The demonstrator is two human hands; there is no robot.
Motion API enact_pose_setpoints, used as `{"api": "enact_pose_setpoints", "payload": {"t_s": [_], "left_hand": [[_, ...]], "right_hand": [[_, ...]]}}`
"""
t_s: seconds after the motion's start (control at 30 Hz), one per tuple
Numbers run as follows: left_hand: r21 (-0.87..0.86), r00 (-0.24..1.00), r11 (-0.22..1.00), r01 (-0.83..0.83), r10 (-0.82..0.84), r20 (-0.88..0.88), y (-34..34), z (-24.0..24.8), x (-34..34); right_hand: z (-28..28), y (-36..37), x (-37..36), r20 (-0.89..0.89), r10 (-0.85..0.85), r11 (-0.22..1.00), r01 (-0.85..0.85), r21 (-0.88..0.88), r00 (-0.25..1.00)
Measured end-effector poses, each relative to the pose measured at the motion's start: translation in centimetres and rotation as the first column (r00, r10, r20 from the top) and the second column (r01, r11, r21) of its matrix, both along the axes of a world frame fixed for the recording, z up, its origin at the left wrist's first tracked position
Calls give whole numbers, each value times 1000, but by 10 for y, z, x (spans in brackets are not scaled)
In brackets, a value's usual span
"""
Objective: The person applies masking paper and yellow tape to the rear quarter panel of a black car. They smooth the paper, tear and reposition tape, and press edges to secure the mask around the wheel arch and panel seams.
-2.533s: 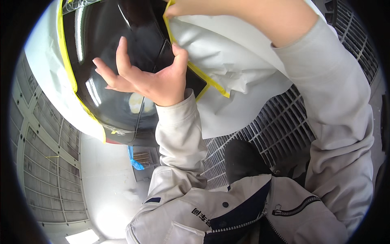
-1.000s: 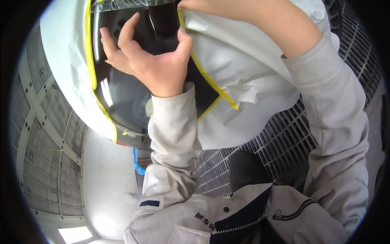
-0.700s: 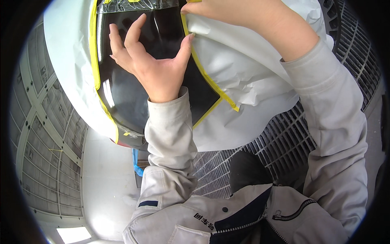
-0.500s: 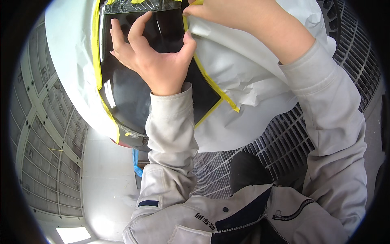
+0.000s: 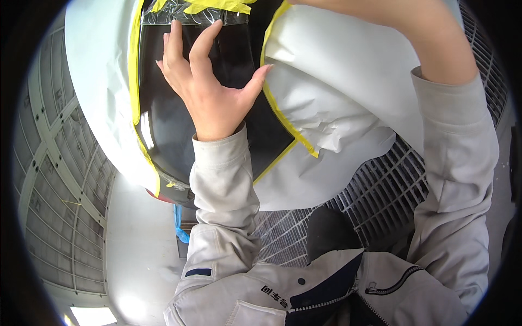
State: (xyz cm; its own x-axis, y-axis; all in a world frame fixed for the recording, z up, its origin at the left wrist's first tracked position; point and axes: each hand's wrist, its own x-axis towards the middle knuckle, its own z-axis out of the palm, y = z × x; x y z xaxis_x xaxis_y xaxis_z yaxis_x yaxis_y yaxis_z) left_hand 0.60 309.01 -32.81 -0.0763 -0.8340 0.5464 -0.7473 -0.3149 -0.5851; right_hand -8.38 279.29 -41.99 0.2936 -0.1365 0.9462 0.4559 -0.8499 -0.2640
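Holding the left hand [image 5: 213,92] spread open over the glossy black body panel [image 5: 266,127], with fingers parted and slightly bent, and gripping nothing visible. Stretching the thumb to the right, tip at the yellow masking tape strip [image 5: 306,144] along the panel's right edge; cannot tell whether touching or just above. Reaching up with the index and middle fingertips to the lower border of a clear plastic film [image 5: 163,17], banded across the panel's top and bearing crumpled yellow tape pieces [image 5: 217,7]. Raising the right hand [image 5: 340,5] at the upper edge, by the tape strip's top end, mostly cut off; cannot tell how far open or whether gripping the tape.

Finding the panel in the upper middle of the view, between 2 white masking sheets: to the left a tape-edged sheet [image 5: 100,89], to the right a broad, creased sheet [image 5: 348,70]. Showing a floor grating [image 5: 380,187] lower right, a blue plastic strip [image 5: 179,225] below the panel, and a gridded wall [image 5: 65,201] far left.
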Motion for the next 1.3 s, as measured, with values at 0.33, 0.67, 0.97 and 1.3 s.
{"api": "enact_pose_setpoints", "payload": {"t_s": [0.33,0.67,0.97,1.3], "left_hand": [[-25,995,996,-89,90,48,0,-7,-1],[-38,983,983,-178,179,31,7,-17,-8],[-63,986,985,-161,163,30,6,-21,-6],[-112,996,993,-36,45,78,2,-23,4]], "right_hand": [[-6,36,26,257,-267,961,236,146,929],[-12,46,31,293,-151,984,116,132,944],[-24,57,42,244,-180,965,123,231,953],[-29,60,49,244,-163,947,82,311,956]]}}
